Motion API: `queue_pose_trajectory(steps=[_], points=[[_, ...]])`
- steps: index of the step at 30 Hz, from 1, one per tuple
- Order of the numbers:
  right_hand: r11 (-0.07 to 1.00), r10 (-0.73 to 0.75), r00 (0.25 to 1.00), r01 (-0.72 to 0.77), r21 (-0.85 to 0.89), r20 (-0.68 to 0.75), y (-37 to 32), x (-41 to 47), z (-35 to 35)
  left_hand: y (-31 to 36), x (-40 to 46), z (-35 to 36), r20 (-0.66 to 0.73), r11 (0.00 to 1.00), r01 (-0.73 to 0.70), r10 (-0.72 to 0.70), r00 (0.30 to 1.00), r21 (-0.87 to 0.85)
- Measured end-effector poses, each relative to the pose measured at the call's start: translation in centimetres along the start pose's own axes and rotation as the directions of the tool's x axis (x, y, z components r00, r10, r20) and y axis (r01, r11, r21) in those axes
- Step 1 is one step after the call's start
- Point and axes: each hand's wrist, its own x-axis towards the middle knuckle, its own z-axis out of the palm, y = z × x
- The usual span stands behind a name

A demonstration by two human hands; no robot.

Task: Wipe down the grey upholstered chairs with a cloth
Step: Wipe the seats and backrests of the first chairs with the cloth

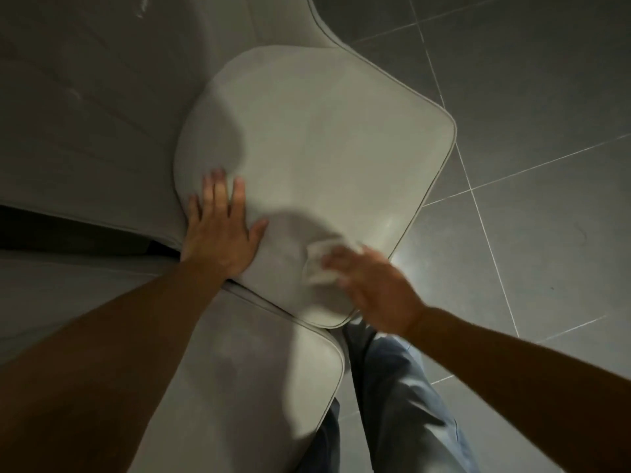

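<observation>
Dim room, grey tiled floor (532, 138) with pale grout lines filling right side of view.

Chairs, counted left to right: three grey upholstered surfaces in view.
- Large grey padded surface (85, 107) at far left, faint stitched ribs; whether chair back or something else, cannot tell.
- Second chair seat (239, 387) at lower centre, piped edge, partly under the middle one.
- Middle chair seat (324, 141), lightest, rounded corners, piped rim, overlapping second seat at its near corner.
- Edge of one more grey piece (321, 25) at top, just past middle seat; part of same chair or another, cannot tell.

Hands: two, both bare, forearms entering from bottom.
- Left hand (218, 230) flat, palm down, fingers spread apart, pressed on left rim of middle seat. Nothing gripped.
- Right hand (372, 285) blurred, at near right corner of middle seat, fingers curled together over cloth. Exact grip hard to read through blur.

Cloth: one, white, crumpled (321, 264), touching middle seat just left of right hand's fingers, partly covered by them.

Shadows: two dark patches on middle seat, one above left hand, one beside cloth.

Legs: two in blue jeans (392, 397), standing on tiles below middle seat, right of second seat.
</observation>
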Motion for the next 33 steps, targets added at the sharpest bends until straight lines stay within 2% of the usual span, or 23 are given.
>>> queue_pose_trajectory(steps=[1,3,5,8,11,14,17,19,21,23,25,27,29,30,33], points=[[0.992,0.123,0.980,-0.114,0.061,-0.155,0.1,0.7,-1.7,0.1,-0.8,0.1,0.007,1.000,-0.026,0.026,1.000,0.015],[0.959,0.284,0.872,-0.261,0.112,-0.399,1.2,2.7,-5.8,0.2,-1.7,0.2,0.030,0.999,-0.038,0.037,0.999,0.028],[0.958,0.242,0.827,-0.287,-0.010,-0.508,3.0,5.2,-9.7,0.2,-2.1,0.2,0.031,0.998,-0.047,0.046,0.998,0.036],[0.914,0.175,0.876,-0.314,-0.256,-0.450,6.9,8.0,-13.0,0.5,-3.2,0.5,-0.003,0.993,-0.092,0.093,0.996,0.072],[0.881,0.284,0.910,-0.372,-0.292,-0.302,9.2,7.1,-11.2,1.3,-4.5,1.0,-0.017,0.997,-0.052,0.053,0.998,0.053],[0.881,0.300,0.913,-0.376,-0.286,-0.276,6.9,3.7,-4.9,1.4,-4.9,1.2,-0.031,0.997,-0.053,0.054,0.998,0.054],[0.927,0.167,0.978,-0.200,-0.317,-0.128,1.4,-0.9,2.7,1.2,-5.2,1.4,-0.053,0.995,-0.080,0.083,0.995,0.065],[0.967,0.096,0.995,-0.100,-0.233,-0.029,-2.1,-4.1,6.5,1.4,-5.3,1.3,-0.062,0.996,-0.078,0.081,0.995,0.051],[0.989,0.145,0.985,-0.148,-0.022,-0.096,-3.8,-5.8,7.7,1.3,-5.5,1.2,-0.074,0.994,-0.094,0.097,0.992,0.052],[0.969,0.245,0.924,-0.220,0.116,-0.292,-3.9,-5.4,6.7,0.9,-6.0,1.3,-0.086,0.985,-0.154,0.161,0.983,0.082],[0.952,0.304,0.849,-0.281,0.118,-0.433,-2.6,-3.8,4.1,0.5,-6.4,1.5,-0.101,0.972,-0.210,0.220,0.970,0.102],[0.945,0.307,0.807,-0.323,0.058,-0.505,-0.1,-2.1,1.1,0.4,-6.4,1.7,-0.116,0.971,-0.214,0.226,0.967,0.109],[0.939,0.281,0.814,-0.342,-0.028,-0.509,2.5,-0.9,-1.4,0.6,-6.5,1.7,-0.112,0.973,-0.202,0.214,0.970,0.111],[0.943,0.261,0.842,-0.328,-0.064,-0.472,3.4,-0.6,-2.0,0.7,-6.5,1.7,-0.110,0.974,-0.201,0.213,0.971,0.108],[0.964,0.160,0.949,-0.209,-0.163,-0.271,3.6,-1.1,0.1,0.8,-6.6,1.7,-0.117,0.975,-0.205,0.215,0.969,0.089]])
